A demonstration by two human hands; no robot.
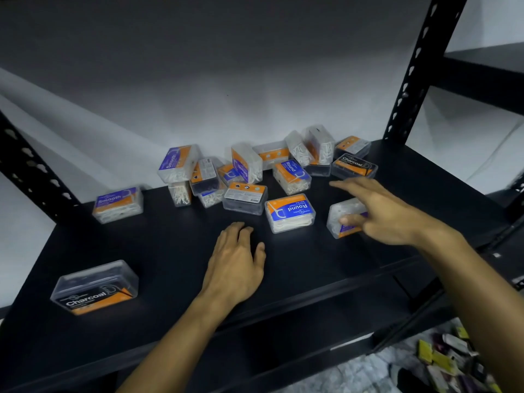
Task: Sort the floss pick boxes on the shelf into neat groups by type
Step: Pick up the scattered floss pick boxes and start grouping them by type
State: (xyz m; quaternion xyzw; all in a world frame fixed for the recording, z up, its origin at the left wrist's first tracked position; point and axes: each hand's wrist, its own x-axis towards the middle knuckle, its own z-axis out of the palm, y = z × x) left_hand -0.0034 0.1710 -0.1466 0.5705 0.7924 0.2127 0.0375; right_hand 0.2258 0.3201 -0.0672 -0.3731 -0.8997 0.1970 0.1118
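We stand at a black metal shelf (170, 251) where clear plastic floss pick boxes lie scattered against a white wall. Our left hand (235, 262) rests palm down on the bare shelf board, fingers relaxed and slightly apart, holding nothing. Our right hand (388, 211) reaches over a clear box with a purple and orange label (340, 214) at the right of the shelf; the thumb touches its top face while the fingers stretch out straight toward the back, so the hand is spread rather than closed around it. Just left of that box lies a blue Round box (289, 212), label up. Near the front left corner a Charcoal box (95, 287) sits well apart from the rest, and a second Charcoal box (354, 165) lies at the back right, just beyond our outstretched fingertips. A Smooth box (117, 204) sits alone at the left, near the wall. Between it and the back right, a loose heap of boxes (243, 171) leans and overlaps, some on edge, some tilted. Packets (448, 361) litter the floor below at the lower right.
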